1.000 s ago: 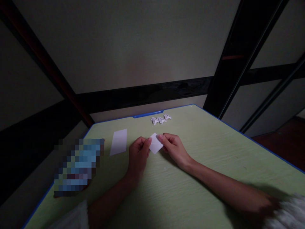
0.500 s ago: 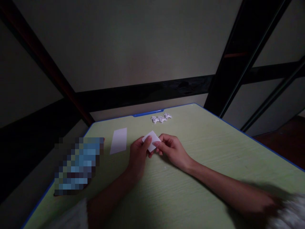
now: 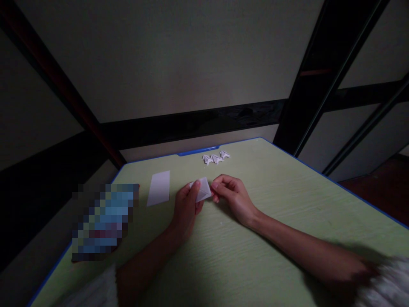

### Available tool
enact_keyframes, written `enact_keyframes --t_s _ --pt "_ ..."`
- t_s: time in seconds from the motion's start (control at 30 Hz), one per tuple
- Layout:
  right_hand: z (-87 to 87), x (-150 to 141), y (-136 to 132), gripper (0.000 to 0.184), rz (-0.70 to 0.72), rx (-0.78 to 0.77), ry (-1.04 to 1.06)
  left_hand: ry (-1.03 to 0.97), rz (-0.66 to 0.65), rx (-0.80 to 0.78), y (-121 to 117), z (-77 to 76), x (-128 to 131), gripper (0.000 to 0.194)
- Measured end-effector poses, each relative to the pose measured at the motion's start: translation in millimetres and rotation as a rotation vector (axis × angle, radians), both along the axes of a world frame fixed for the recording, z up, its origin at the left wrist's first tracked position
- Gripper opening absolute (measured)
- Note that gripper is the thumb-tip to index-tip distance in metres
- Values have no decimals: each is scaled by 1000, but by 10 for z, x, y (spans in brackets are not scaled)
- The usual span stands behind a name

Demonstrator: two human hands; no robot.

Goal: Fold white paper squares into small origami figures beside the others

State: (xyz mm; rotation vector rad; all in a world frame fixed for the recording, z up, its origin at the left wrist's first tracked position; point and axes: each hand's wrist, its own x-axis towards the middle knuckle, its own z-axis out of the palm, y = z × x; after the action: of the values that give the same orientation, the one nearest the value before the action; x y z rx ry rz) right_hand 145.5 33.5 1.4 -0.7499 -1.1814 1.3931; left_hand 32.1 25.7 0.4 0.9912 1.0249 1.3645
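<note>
A small piece of folded white paper [image 3: 203, 191] is pinched between the thumb and fingers of my left hand [image 3: 188, 200], just above the table. A diagonal crease line shows on its face. My right hand [image 3: 234, 198] is at the paper's right corner, its thumb and fingertips pressed together. Whether those fingertips grip the corner I cannot tell. Beyond my hands, several small folded paper figures [image 3: 217, 159] stand in a row. A flat white paper sheet [image 3: 159, 188] lies left of my left hand.
The pale green table [image 3: 271, 179] has a blue rim and a blue handle-like strip [image 3: 198, 151] at its far edge. At the left lies a pixelated, blurred-out object [image 3: 105, 226]. A light panel wall [image 3: 191, 64] with dark bands rises behind the table.
My right thumb has come off the paper's face, and that hand has shifted slightly right. The folded paper has turned in my left hand, and a creased face shows.
</note>
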Motion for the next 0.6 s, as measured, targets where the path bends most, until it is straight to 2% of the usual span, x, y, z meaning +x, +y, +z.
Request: enact_keyframes --t_s 0.1,0.27,0.43,0.6 --pt "17 -3 -12 15 1 5 -49 -10 7 -5 -4 6 4 26" --pt "4 -12 -13 15 14 50 31 17 -13 5 13 -32 -15 24" --pt "-55 36 61 12 76 128 -142 130 -5 42 26 -73 -28 27" --pt "-45 110 124 12 117 168 -183 206 -23 92 23 -88 -27 27"
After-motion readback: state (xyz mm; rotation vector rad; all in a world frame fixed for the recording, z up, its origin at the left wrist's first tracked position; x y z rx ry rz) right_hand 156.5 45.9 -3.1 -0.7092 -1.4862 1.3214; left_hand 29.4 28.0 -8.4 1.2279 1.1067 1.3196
